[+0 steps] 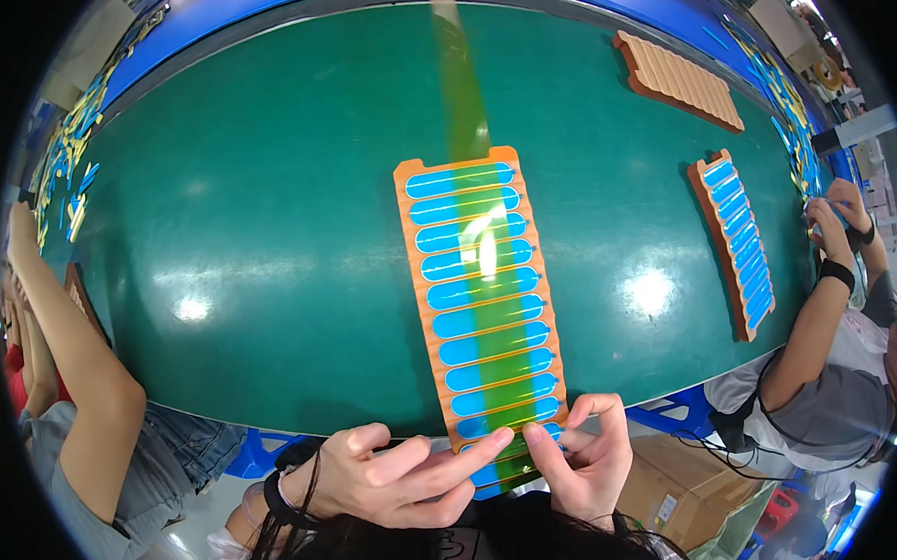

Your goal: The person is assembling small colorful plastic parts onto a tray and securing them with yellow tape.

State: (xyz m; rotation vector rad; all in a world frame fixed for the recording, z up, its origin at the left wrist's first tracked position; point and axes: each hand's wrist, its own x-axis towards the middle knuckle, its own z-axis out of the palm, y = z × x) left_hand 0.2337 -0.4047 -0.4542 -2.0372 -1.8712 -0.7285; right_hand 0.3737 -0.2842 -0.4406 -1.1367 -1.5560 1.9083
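Note:
An orange ridged tray (505, 156) lies lengthwise before me, its rows filled with long, rounded blue pieces (454, 325). Along the tray's middle runs a translucent yellow-green tape (490, 282), blurred at its far part and reaching beyond the tray to the table's far edge. At the near end, my left hand (390, 478) has one finger stretched onto the tape and the others loosely bent apart. Opposite it, my right hand (589, 461) sets its thumb on the tape's right edge with its other fingers curled in. Its fingertips are partly hidden beside the tray.
On the green table (253, 171), a second tray with blue pieces (739, 233) stands at the right. Behind it is a bare ridged tray (678, 78). Co-workers' arms (816, 296) (89, 364) come in at both sides, near loose blue and yellow strips (80, 199). A cardboard box (680, 490) sits below right.

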